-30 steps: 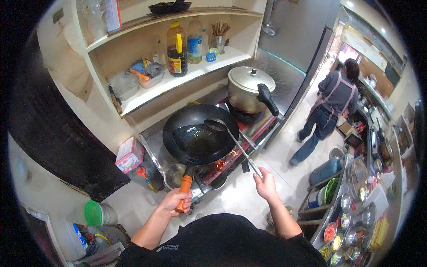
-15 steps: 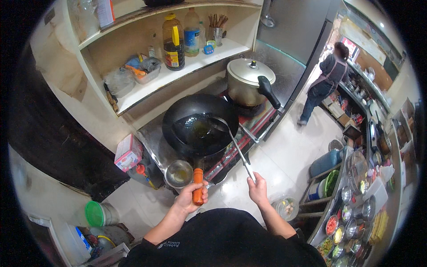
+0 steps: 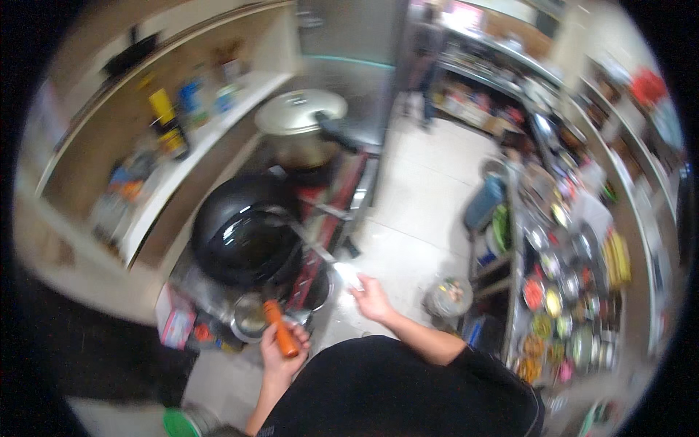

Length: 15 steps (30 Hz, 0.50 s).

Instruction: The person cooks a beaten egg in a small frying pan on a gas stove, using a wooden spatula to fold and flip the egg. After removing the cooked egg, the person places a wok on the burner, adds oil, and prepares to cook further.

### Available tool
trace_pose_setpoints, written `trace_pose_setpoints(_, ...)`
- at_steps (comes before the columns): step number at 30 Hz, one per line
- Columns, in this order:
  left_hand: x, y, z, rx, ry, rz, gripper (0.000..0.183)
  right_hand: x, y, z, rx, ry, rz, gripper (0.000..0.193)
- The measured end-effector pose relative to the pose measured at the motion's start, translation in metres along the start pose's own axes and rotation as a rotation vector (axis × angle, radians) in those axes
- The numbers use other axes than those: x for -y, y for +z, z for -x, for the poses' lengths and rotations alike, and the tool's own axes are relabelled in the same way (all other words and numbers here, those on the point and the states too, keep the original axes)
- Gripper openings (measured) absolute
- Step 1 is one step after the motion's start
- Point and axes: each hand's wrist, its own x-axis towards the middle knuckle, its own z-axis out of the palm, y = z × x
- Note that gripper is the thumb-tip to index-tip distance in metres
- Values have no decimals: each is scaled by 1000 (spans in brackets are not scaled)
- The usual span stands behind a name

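My left hand [image 3: 277, 360] is closed round the orange handle of a black wok [image 3: 249, 237] on the stove. A little oil-like liquid glistens in the bottom of the wok. In my right hand [image 3: 373, 299] is the pale grip of a long metal ladle [image 3: 318, 250]. The ladle's shaft slants over the wok's right rim, and its head is blurred inside. Beside the wok handle sits a small metal bowl [image 3: 249, 318] holding some liquid. Behind the wok stands a lidded silver pressure cooker [image 3: 301, 116] with a black handle.
A shelf [image 3: 211, 124] with a dark bottle [image 3: 171, 137] runs behind the stove. On the right, a counter holds several bowls of food, one with red pieces [image 3: 534, 293]. A clear tub [image 3: 448, 297] stands on the floor. Another person [image 3: 422, 65] is far back.
The view has swung right, showing more of the counter, and is now blurred. Both hands keep their grips. The wok remains on the stove, and the other person stays in the background.
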Motion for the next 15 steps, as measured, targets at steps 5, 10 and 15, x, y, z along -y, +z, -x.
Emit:
trace_pose_setpoints(5,7,10,-4,-26,42,-23,37,2,10,-2,-96,-165,-62,27)
trace_pose_setpoints(10,8,13,-6,33,-18,19,39,8,11,3,-106,-217,-68,31)
trace_pose_setpoints(15,9,18,-8,-23,-4,-26,39,10,9,5,-36,-166,-54,30)
